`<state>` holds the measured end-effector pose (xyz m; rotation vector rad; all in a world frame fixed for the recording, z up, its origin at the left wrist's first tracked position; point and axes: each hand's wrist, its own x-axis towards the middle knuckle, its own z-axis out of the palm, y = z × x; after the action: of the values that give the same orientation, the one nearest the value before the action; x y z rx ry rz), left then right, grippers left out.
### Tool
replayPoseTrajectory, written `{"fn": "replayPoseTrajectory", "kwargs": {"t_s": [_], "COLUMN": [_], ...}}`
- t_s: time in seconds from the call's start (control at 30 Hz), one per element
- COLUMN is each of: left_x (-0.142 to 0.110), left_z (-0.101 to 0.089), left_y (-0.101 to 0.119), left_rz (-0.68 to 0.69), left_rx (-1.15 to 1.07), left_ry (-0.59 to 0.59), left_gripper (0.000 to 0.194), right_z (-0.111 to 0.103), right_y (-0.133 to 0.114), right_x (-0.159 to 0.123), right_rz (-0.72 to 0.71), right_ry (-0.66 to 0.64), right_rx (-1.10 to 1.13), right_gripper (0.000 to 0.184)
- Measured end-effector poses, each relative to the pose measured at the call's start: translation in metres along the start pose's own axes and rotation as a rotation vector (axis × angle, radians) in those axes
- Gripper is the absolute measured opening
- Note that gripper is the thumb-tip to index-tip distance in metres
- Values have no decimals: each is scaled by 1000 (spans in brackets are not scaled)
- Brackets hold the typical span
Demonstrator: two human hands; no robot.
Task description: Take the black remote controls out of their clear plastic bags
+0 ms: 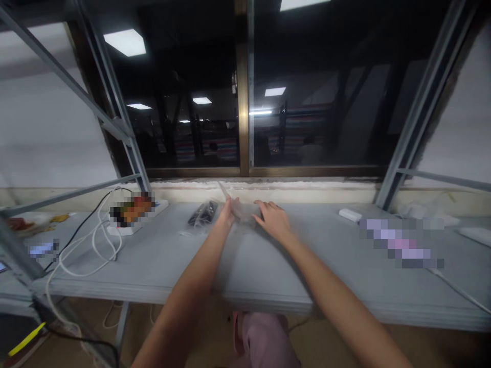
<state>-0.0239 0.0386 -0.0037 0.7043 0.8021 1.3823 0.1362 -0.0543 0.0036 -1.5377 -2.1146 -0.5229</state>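
My left hand (pixel 227 213) is closed on a clear plastic bag (pixel 243 210), above the grey tabletop (pixel 164 260). One pale edge of the bag sticks up past the fingers. At the bag's right side is my right hand (pixel 273 219), thumb and fingers apart; whether it touches the film is too blurred to tell. Left of my hands, another clear bag with dark contents (pixel 203 213) lies on the table. What those contents are cannot be made out.
A white power strip (pixel 125 228) with looped white cables (pixel 79 250) lies at left. On the right are a small white block (pixel 349 215) and a blurred-out purple item (pixel 399 243). Grey metal posts (pixel 408 117) flank the table, with a dark window (pixel 318 102) behind.
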Motion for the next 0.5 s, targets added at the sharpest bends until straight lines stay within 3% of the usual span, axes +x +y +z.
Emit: {"fn": "replayPoseTrajectory", "kwargs": {"t_s": [0.13, 0.27, 0.33, 0.5], "left_x": [5, 5, 5, 6], "left_z": [-15, -16, -15, -15], "left_y": [8, 9, 8, 7], "left_rz": [-36, -50, -55, -68], "left_rx": [-52, -127, -143, -155], "left_ry": [45, 38, 35, 18], "left_gripper": [32, 23, 21, 19], "right_z": [15, 26, 29, 32], "right_y": [16, 31, 35, 41], "right_x": [-1, -1, 0, 1], "right_rz": [239, 519, 565, 581], "right_ry": [-8, -290, -357, -366], "right_rx": [-31, 103, 150, 153], "right_gripper": [33, 38, 38, 38]}}
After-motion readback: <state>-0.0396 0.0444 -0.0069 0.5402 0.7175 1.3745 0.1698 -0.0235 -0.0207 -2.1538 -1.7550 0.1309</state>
